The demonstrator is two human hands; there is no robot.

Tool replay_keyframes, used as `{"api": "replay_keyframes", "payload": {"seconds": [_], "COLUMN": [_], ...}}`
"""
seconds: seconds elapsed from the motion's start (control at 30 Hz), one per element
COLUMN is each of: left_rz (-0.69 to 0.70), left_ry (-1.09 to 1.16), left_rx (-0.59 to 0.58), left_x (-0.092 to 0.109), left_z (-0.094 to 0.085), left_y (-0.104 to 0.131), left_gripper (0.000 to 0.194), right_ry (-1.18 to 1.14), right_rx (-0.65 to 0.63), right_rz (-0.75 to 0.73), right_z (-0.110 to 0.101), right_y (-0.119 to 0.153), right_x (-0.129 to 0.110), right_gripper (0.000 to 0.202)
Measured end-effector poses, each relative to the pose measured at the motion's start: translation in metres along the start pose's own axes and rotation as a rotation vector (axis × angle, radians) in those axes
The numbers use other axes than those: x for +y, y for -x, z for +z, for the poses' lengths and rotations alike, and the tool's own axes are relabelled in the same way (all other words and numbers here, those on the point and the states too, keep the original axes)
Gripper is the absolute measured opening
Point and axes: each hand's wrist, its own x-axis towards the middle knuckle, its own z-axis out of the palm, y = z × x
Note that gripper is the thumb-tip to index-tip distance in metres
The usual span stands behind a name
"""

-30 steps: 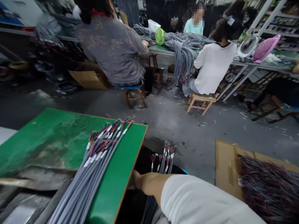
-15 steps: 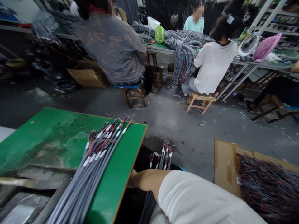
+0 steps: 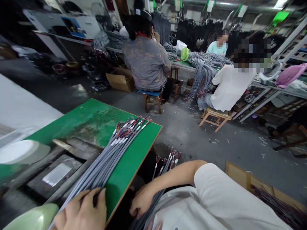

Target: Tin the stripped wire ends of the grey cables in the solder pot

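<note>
A bundle of grey cables [image 3: 109, 159] lies slantwise on the green tabletop [image 3: 134, 159], its stripped ends with white bands and coloured wires pointing away from me. My left hand [image 3: 82, 209] is over the near part of this bundle, fingers bent round it. Below the table's right edge is my right hand [image 3: 143, 200], its fingers curled in beside more grey cables [image 3: 155, 199] that rest by my lap. What those fingers hold, if anything, is hidden.
On the left of the table are a dark metal fixture [image 3: 57, 174], a white bowl-like object [image 3: 24, 151] and a pale green rounded object [image 3: 33, 217]. A cardboard box [image 3: 236, 175] with cut wires stands right. Two people sit on stools [image 3: 216, 115] ahead.
My view has swung left and up. My left hand has come into view on the table bundle. My right hand, formerly mostly hidden behind the table edge, now shows nearer to me.
</note>
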Motion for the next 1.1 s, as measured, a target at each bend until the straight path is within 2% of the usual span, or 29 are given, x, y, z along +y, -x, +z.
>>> {"api": "replay_keyframes", "payload": {"seconds": [0.07, 0.13, 0.23, 0.3, 0.37, 0.47, 0.53, 0.6, 0.67, 0.7, 0.73, 0.77, 0.87, 0.93, 1.0, 1.1], "left_rz": [0.089, 0.175, 0.258, 0.286, 0.248, 0.101, 0.033, 0.023, 0.005, -0.003, -0.017, -0.037, -0.165, -0.283, -0.415, -0.557], "left_ry": [-0.236, -0.324, -0.23, -0.066, 0.103, 0.265, 0.36, 0.435, 0.5, 0.529, 0.566, 0.617, 0.887, 1.094, 1.256, 1.439], "left_rx": [0.074, 0.117, 0.158, 0.166, 0.13, 0.042, 0.033, 0.032, 0.035, 0.032, 0.027, 0.025, 0.071, 0.13, 0.168, 0.191], "left_x": [0.009, 0.011, 0.009, 0.009, 0.011, 0.019, 0.024, 0.028, 0.032, 0.034, 0.035, 0.036, 0.035, 0.031, 0.025, 0.021], "left_z": [-0.001, -0.002, -0.004, -0.007, -0.009, -0.007, -0.002, 0.003, 0.004, 0.004, 0.002, -0.001, -0.012, -0.019, -0.024, -0.027], "left_y": [-0.005, -0.009, -0.01, -0.005, 0.003, 0.015, 0.022, 0.027, 0.031, 0.033, 0.033, 0.033, 0.029, 0.024, 0.021, 0.022], "left_gripper": [0.032, 0.031, 0.028, 0.027, 0.025, 0.022, 0.024, 0.022, 0.02, 0.019, 0.02, 0.021, 0.03, 0.03, 0.024, 0.023], "right_ry": [-0.236, -0.541, -0.946, -1.15, -1.298, -1.385, -1.316, -1.193, -1.032, -0.932, -0.82, -0.695, -0.3, -0.095, 0.039, 0.138], "right_rx": [-0.121, -0.167, -0.171, -0.064, 0.21, 0.657, 0.929, 1.166, 1.341, 1.384, 1.372, 1.299, 0.824, 0.573, 0.427, 0.288], "right_rz": [-0.104, -0.111, -0.102, -0.211, -0.334, -0.333, -0.322, -0.327, -0.334, -0.317, -0.281, -0.228, -0.073, -0.026, -0.004, 0.002], "right_z": [0.0, -0.003, -0.013, -0.022, -0.033, -0.058, -0.078, -0.096, -0.108, -0.112, -0.113, -0.113, -0.101, -0.09, -0.081, -0.074], "right_y": [-0.005, -0.006, 0.006, 0.022, 0.041, 0.063, 0.07, 0.076, 0.082, 0.086, 0.091, 0.095, 0.104, 0.106, 0.106, 0.104], "right_x": [-0.005, -0.009, -0.019, -0.029, -0.039, -0.046, -0.044, -0.041, -0.043, -0.045, -0.05, -0.055, -0.072, -0.079, -0.081, -0.08], "right_gripper": [0.015, 0.019, 0.039, 0.052, 0.06, 0.054, 0.041, 0.033, 0.027, 0.026, 0.025, 0.026, 0.027, 0.026, 0.026, 0.027]}}
